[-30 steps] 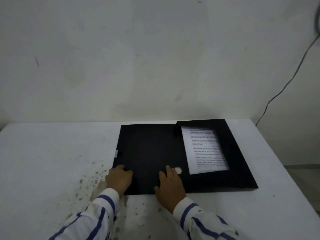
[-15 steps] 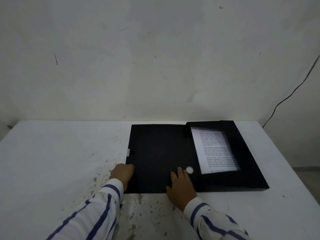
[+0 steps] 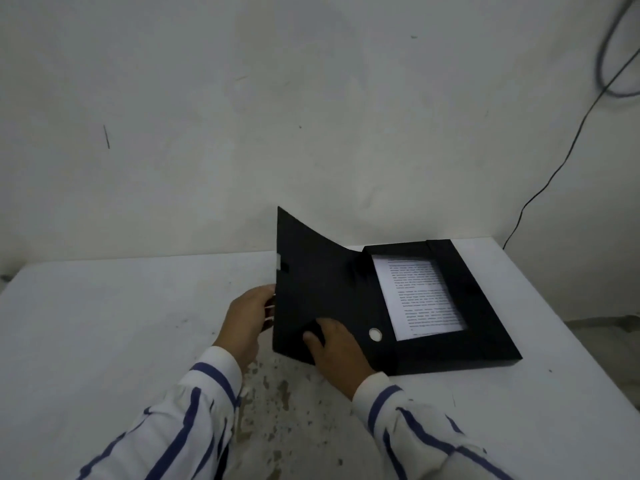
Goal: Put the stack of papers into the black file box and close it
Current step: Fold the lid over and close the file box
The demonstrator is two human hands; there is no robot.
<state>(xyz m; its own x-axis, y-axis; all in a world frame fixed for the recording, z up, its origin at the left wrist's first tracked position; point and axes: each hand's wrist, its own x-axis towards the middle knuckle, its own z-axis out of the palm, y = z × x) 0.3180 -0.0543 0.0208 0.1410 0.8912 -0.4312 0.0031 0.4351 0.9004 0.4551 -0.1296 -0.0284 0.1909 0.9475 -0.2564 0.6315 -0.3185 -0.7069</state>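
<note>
Black file box point(image 3: 481, 306) lies open on the white table point(image 3: 104, 323), papers point(image 3: 419, 296) inside. Left hand point(image 3: 247, 315) grips the raised lid point(image 3: 311, 282) edge; right hand point(image 3: 337, 348) rests flat. Swing evenly over.
</note>
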